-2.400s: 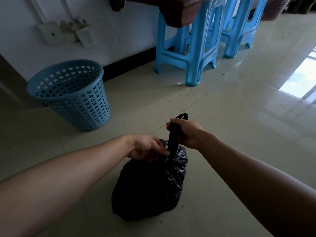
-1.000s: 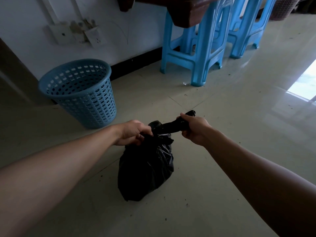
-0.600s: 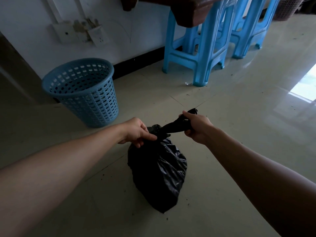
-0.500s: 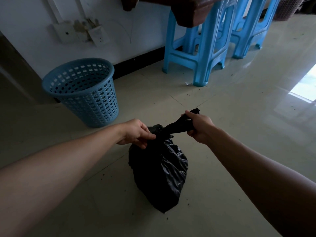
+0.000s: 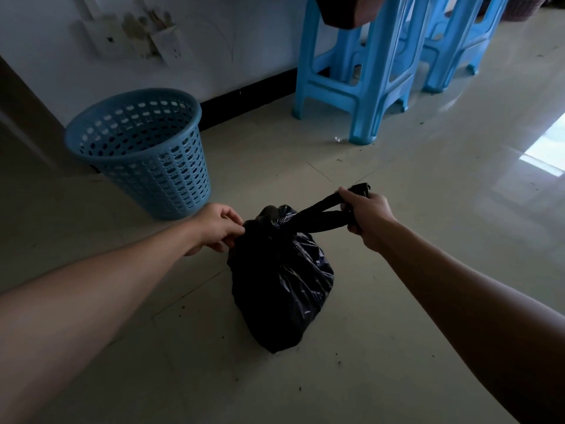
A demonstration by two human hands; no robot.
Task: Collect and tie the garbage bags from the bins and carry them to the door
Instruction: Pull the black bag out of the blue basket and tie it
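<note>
Tying black plastic garbage bag [image 5: 281, 280] | left hand [image 5: 218, 229] pinches neck, steadying it | right hand [image 5: 363, 212] grips tails, apparently cinching knot

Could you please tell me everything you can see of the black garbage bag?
The black garbage bag is thin, glossy, crinkled plastic, bulging, its mouth gathered into a neck. Two twisted strands run from the neck to the right hand, which grips them taut; the left hand pinches the neck. It stands apart from the blue bin, its bottom apparently on the tiled floor.
</note>
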